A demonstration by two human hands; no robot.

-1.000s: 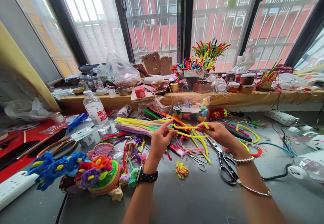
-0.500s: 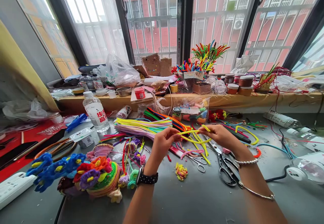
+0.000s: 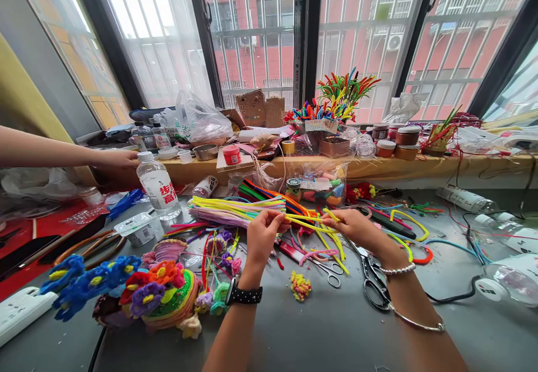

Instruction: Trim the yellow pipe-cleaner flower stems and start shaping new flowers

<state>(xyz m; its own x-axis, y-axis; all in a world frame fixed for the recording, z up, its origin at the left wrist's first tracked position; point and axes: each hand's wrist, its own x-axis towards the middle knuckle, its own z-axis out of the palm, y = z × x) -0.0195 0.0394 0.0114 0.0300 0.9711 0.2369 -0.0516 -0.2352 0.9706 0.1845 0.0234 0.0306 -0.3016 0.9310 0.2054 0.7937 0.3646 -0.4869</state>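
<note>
A yellow pipe cleaner stretches between my two hands above the table. My left hand pinches one end of it, thumb against fingers. My right hand is closed on the other part, with a short yellow end sticking up past the fingers. Beneath and behind lie loose yellow and orange pipe cleaners. A thick bundle of pastel pipe cleaners lies beyond my left hand. Below my right hand rest large black-handled scissors, and small white-handled scissors lie between the hands. Yellow and red fluffy clippings sit nearer to me.
Pipe-cleaner flowers crowd the left front, beside a white power strip. A water bottle stands behind them. Another person's hand reaches in from the left. Jars and a cardboard box line the sill. Plastic bottles lie at right.
My hands have shifted slightly left, still holding the yellow pipe cleaner. Another person's arm has come in from the left, reaching toward the sill by the bottle.
</note>
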